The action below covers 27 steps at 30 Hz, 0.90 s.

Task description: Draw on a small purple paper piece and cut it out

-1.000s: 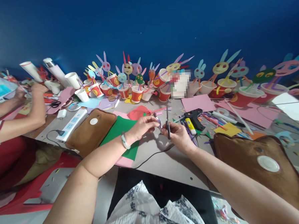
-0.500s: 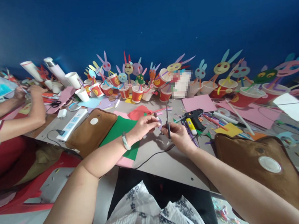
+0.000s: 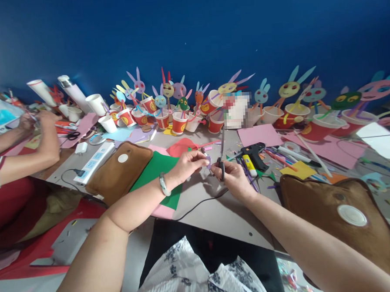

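Between the thumb and fingers of my left hand (image 3: 192, 165) is a small piece of purple paper (image 3: 208, 161). My right hand (image 3: 235, 178) is closed round the black handles of a pair of scissors (image 3: 223, 151), whose blades point up and away from me. Both hands are above the table in front of me, close together, with the scissors just right of the paper. Green paper (image 3: 160, 178) lies beneath my left forearm, and red paper (image 3: 182, 146) lies beyond that hand. A yellow glue stick (image 3: 249, 165) and a black glue gun (image 3: 256, 155) lie right of my right hand.
Red and white paper cups (image 3: 180, 122) with paper rabbit figures line the back by the blue wall. Brown cushion-like pads (image 3: 121, 169) lie at both sides. A power strip (image 3: 95, 163) is at left, near another person's arm (image 3: 35, 161). A black cable (image 3: 198, 203) crosses the table.
The scissors have tilted, their tips swinging slightly to the right and away from the purple paper. My left hand has stayed about where it was.
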Motion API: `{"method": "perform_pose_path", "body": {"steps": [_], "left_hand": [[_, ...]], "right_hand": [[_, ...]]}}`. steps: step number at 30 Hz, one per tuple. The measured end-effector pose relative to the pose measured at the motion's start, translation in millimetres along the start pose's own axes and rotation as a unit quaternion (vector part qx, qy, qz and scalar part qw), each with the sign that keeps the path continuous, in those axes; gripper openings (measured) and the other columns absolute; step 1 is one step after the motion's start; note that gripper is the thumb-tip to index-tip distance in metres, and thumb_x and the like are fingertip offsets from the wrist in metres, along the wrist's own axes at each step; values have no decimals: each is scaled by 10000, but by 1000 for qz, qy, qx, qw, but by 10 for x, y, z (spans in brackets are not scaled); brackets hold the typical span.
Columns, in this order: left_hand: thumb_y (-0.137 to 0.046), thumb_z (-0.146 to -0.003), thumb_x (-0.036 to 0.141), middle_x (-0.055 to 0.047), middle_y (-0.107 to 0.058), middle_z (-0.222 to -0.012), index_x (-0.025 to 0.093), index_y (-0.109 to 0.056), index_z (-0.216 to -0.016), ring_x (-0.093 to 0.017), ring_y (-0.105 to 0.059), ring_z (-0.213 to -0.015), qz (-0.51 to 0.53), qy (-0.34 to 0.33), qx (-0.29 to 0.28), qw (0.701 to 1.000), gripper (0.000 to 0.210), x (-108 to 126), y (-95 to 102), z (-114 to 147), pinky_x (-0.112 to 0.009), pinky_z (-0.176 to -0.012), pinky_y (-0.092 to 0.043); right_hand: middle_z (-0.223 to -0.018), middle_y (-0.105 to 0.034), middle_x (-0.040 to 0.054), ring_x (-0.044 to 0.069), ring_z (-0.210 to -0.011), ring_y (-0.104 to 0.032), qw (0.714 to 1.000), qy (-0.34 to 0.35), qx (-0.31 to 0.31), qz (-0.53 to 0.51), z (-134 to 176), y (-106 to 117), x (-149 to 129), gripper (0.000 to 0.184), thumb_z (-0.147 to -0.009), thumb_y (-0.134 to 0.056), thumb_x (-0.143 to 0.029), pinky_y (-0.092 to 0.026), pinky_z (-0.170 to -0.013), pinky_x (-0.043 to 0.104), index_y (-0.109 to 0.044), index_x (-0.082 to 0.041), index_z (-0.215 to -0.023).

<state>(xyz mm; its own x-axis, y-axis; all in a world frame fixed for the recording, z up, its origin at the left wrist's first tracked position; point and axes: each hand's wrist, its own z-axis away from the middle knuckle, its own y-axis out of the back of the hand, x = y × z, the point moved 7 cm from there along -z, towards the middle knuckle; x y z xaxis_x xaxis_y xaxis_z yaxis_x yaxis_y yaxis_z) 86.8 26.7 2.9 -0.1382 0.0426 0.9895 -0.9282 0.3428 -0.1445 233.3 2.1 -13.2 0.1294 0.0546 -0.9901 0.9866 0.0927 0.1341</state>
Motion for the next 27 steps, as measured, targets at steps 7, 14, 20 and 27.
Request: {"method": "perform_pose_path", "body": {"steps": [7, 14, 20, 27], "left_hand": [[-790, -693, 357, 41, -537, -575, 133, -649, -773, -50, -438, -484, -6, 7, -6, 1000, 276, -46, -5, -3, -202, -477, -298], [-834, -632, 359, 48, -543, -590, 126, -632, -768, -34, -441, -471, 56, 58, -11, 997, 337, -90, -55, 3, -195, -485, -305], [-811, -646, 338, 54, -538, -582, 133, -607, -747, -36, -446, -471, 71, 52, -3, 996, 306, -69, -56, 3, -197, -480, -295], [-800, -681, 397, 65, -495, -558, 142, -575, -730, -26, -406, -463, 101, -11, 40, 994, 344, 83, 78, -32, -200, -469, -260]], "right_hand": [[-598, -524, -22, 101, -560, -386, 1000, 6, 6, -1, -8, -6, 21, 364, -667, -815, -481, -312, -524, 260, -648, -158, -682], [-605, -521, -26, 102, -574, -395, 1000, 14, 12, -12, 12, -4, -19, 325, -671, -817, -444, -321, -545, 259, -663, -159, -692], [-600, -504, -33, 102, -565, -394, 1000, 14, -8, -14, 0, -28, -2, 365, -687, -813, -474, -323, -545, 262, -612, -170, -674], [-608, -516, -32, 113, -571, -428, 998, 11, -60, 26, 19, -106, -81, 445, -692, -793, -563, -354, -539, 257, -562, -184, -717]]}}
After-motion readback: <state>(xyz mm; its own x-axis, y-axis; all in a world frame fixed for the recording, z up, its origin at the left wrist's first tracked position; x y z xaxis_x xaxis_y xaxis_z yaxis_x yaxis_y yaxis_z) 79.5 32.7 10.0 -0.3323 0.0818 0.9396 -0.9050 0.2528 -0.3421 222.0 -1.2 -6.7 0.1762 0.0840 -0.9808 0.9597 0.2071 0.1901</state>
